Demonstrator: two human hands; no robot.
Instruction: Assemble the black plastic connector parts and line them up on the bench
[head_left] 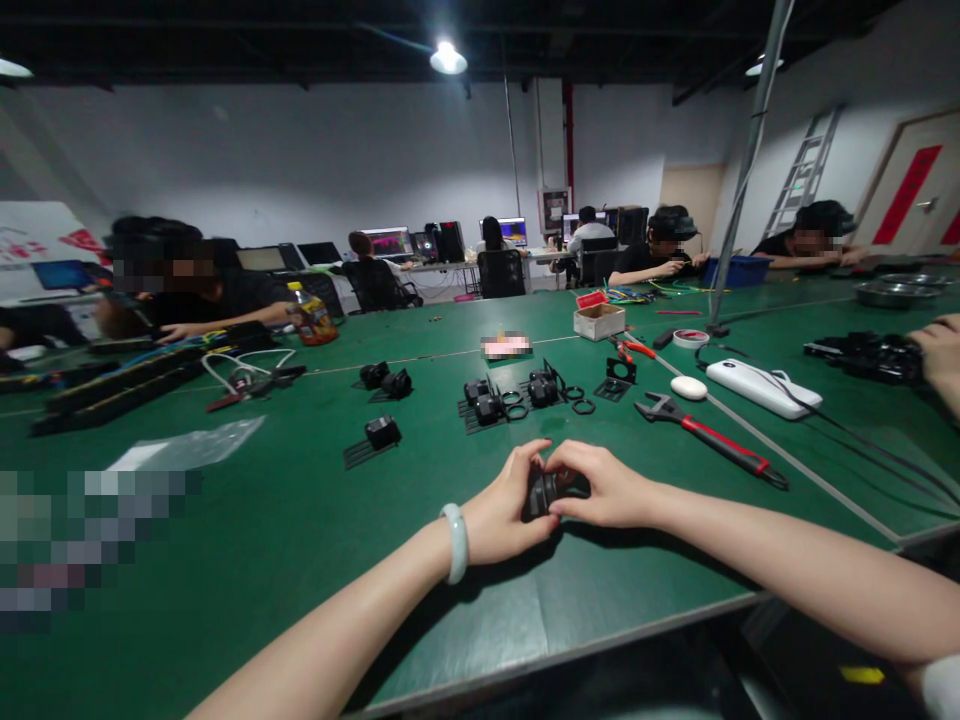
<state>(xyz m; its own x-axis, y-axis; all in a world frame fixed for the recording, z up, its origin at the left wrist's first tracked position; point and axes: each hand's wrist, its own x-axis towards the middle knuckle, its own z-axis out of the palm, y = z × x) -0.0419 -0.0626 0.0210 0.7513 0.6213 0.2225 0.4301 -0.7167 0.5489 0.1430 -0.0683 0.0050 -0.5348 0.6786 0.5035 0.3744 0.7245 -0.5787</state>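
Close to the near edge of the green table point(465, 620), both hands are closed around a small black ribbed part point(541, 494). My left hand point(504, 510), with a pale bangle on its wrist, grips it from the left. From the right, my right hand point(604, 487) pinches it between thumb and fingers. Similar black parts on slotted plates point(487, 403) lie beyond the hands, with black rings point(582, 406) beside them. Another black part point(382, 431) sits to the left. A black bracket with a round hole point(620, 372) stands further right.
An adjustable wrench point(712, 440) with a red and black handle lies right of my hands. Beyond it are a white oval object point(688, 387), a white power bank point(763, 388) with a cable, and a small box point(598, 320). A metal pole point(746, 170) rises behind. Several people sit around.
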